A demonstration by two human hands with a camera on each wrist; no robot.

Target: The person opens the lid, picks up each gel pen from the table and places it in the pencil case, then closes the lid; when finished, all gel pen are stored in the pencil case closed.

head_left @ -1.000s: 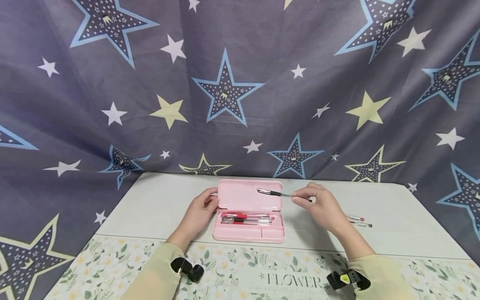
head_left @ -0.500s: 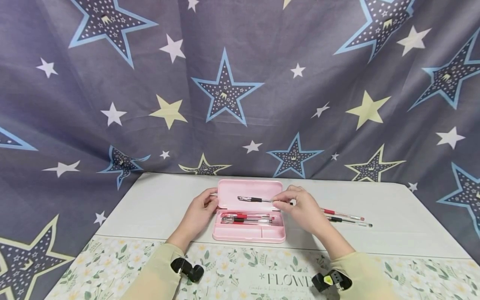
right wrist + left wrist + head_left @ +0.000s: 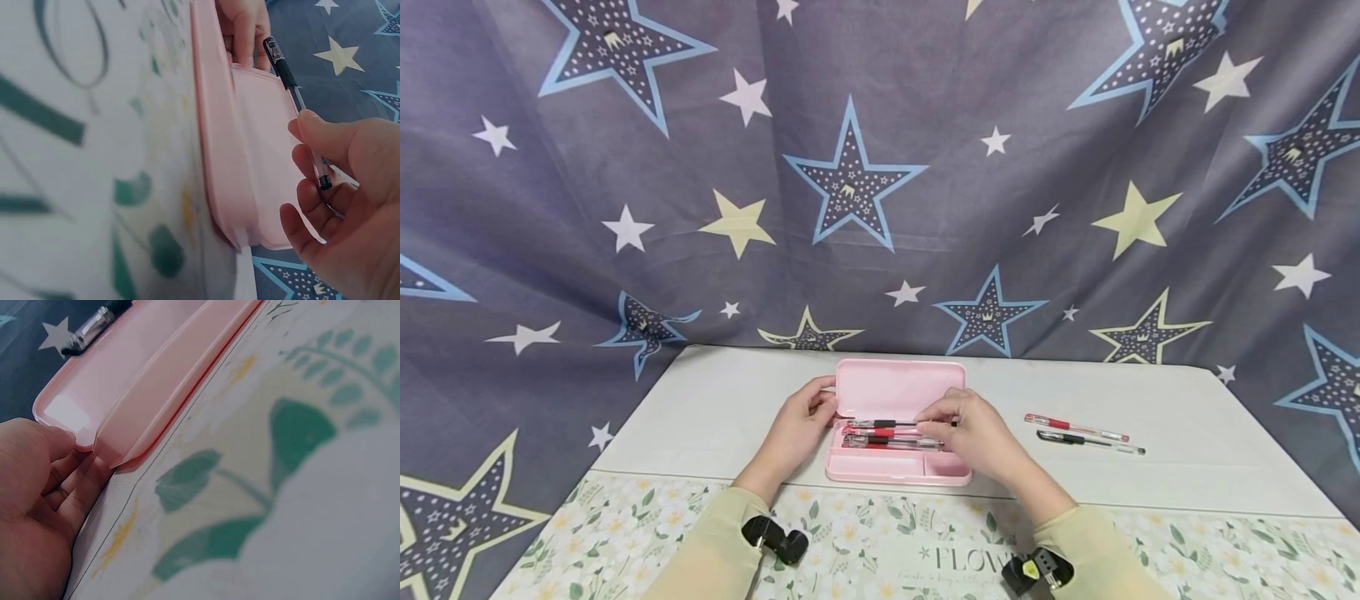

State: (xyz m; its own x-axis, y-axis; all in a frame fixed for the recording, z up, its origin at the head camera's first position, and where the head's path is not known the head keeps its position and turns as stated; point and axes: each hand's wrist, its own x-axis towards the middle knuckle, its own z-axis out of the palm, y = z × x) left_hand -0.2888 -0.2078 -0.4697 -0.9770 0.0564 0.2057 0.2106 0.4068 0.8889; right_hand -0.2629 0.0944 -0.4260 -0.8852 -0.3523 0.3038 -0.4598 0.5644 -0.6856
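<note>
A pink pencil case (image 3: 874, 462) lies opened out on the table, its lid (image 3: 891, 383) tipped back. My left hand (image 3: 797, 423) holds the case at its left end, thumb on the lid's edge and fingers behind it in the left wrist view. Between the thumb and fingers of my right hand (image 3: 976, 432) is a clear-barrelled gel pen (image 3: 301, 100) with a black grip. In the head view that pen lies level over the back of the case's long compartment, its rear end partly hidden by my fingers. Red and black gel pens (image 3: 880, 442) rest in that compartment.
To the right of the case, a red gel pen (image 3: 1075, 427) and a black gel pen (image 3: 1090, 441) lie on the white tabletop (image 3: 730, 392). A floral mat (image 3: 850, 533) covers the near side. A star-patterned curtain (image 3: 880, 292) hangs behind the table.
My right hand has carried the black gel pen left and down, from beside the lid to over the compartment. The two pens on the table have come into full view. My left hand stays put.
</note>
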